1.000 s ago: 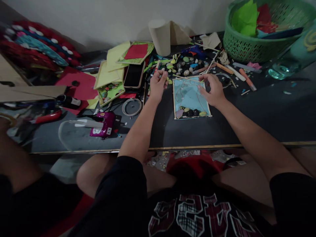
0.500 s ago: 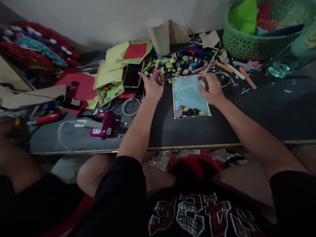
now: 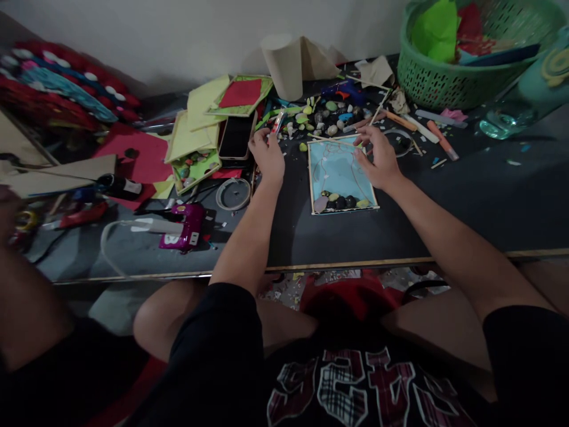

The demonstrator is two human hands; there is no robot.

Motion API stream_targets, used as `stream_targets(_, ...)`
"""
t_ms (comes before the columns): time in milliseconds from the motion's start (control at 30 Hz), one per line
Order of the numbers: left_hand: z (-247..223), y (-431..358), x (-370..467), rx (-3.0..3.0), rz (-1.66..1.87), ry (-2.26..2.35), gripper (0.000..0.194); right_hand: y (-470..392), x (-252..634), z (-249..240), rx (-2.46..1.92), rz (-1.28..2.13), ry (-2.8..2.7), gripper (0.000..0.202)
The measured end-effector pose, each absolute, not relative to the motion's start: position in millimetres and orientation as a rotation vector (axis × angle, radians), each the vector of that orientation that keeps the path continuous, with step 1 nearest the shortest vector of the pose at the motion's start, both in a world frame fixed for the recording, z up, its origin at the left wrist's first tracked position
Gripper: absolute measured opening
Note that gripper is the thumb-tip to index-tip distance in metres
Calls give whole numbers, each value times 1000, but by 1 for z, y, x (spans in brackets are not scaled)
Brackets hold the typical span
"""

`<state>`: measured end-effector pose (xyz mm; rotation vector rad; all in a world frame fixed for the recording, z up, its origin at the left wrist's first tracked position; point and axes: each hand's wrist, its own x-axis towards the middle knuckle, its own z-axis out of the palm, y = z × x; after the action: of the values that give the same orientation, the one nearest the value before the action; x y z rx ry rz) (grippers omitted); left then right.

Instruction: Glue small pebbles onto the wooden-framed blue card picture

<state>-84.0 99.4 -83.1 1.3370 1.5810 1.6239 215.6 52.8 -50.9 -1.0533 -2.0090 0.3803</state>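
Observation:
My left hand [image 3: 269, 156] reaches forward on the table, its fingers closed on the near end of a slim red-and-silver tube [image 3: 278, 122] whose exact kind I cannot make out. To the right lies a light blue picture panel [image 3: 340, 169] edged with thin wooden sticks. Brown string lines cross its upper part, and black, yellow and pale pebbles [image 3: 340, 203] line its lower edge. My right hand [image 3: 377, 159] rests at the panel's upper right corner, thumb and fingers apart.
Loose pebbles [image 3: 331, 129] and scraps lie behind the panel, before a paper cup [image 3: 284, 68]. A green basket [image 3: 444, 83] and bottle [image 3: 511, 112] stand right. Left are a phone [image 3: 237, 137], tape ring [image 3: 233, 194], purple power strip [image 3: 186, 228] and another person's arm [image 3: 31, 302].
My left hand has turned from palm up, with a brown stone in it, to palm down, with its fingers at the tube. The right hand stays at the panel; the view shifts slightly.

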Motion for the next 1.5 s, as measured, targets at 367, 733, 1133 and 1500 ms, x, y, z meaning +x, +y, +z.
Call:
stream_targets(367,-80,96,-72,1696,1686,1666,31,52,215,-50,-1080,353,-2015,48)
stream_targets(733,-71,78,-35,1523,1272,1066,45,55,216,-53,-1075,384,-1979,42)
stream_targets(1133,-30,10,33,1990,658,905,20,59,220,-54,-1220,357,-1840,22)
stream_targets(1500,-36,12,28,2089,618,957,18,58,216,-53,-1232,290,-1970,30)
